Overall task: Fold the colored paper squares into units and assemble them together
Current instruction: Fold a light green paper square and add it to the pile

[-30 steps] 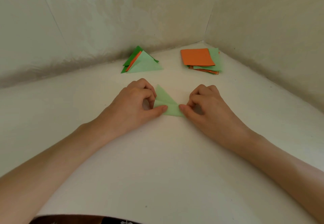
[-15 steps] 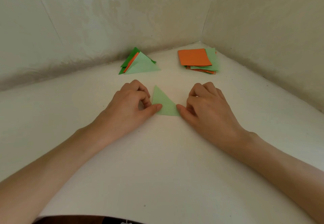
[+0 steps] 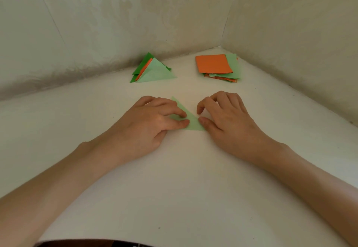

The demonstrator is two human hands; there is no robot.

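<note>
The light green folded paper triangle lies flat on the white table, right in the middle between the two hands. A moment ago it looked puffed up, with a flap sticking up. Now it looks pressed down into one neat shape.

The left hand has slid in from 9 o'clock and covers the left part of the triangle. Its fingers are curled, and the thumb and first finger squeeze close together on the paper, as if they rub the fold flat or nip an edge. The right hand sits at 3 o'clock. Only its thumb tip touches the right corner, and its other fingers are bent loosely and lifted off, holding nothing.

So I think this fold is about done, and the piece looks like the ones already made. Those are at 11 o'clock - a small pile of folded green and orange paper triangles. At 1 o'clock, near the wall corner, waits a stack of flat orange and light green paper squares - still lots to fold before any joining.
</note>
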